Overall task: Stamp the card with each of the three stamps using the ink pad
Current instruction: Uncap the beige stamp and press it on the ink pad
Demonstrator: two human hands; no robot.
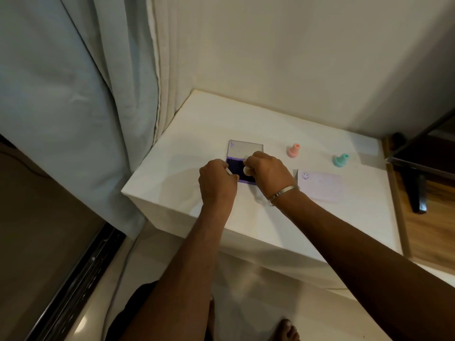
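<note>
1. The right hand [267,174] is gripping a pale stamp [246,170] and pressing it down onto the dark ink pad [236,171], which is sitting open on the white desk [270,230] with its clear lid [245,149] flipped toward the far side.
2. The left hand [216,179] is curled around the near-left corner of the pad, steadying it. There's something pale poking out by its fingers, but I can't tell what it is.
3. The card [320,184] is lying to the right of the pad, well apart from it, with one smiley print already in its far-left corner. So I'm guessing one stamp is done and this is the second getting inked.
4. What could go wrong: pressing unevenly or too lightly is going to leave a patchy print. If the left hand lets go early, the pad could be lifting with the stamp.
5. Carrying the inked stamp across, it could be brushing the desk or the right wrist's bracelet [283,193] and smearing. Landing on the smiley would be ruining it too, so aim for bare card.
6. Other stuff: a pink stamp [293,150] and a teal stamp [340,160] are standing at the far side, beyond the card. They're not blocking the route from pad to card, though a wide swing could be knocking the pink one over.
</note>
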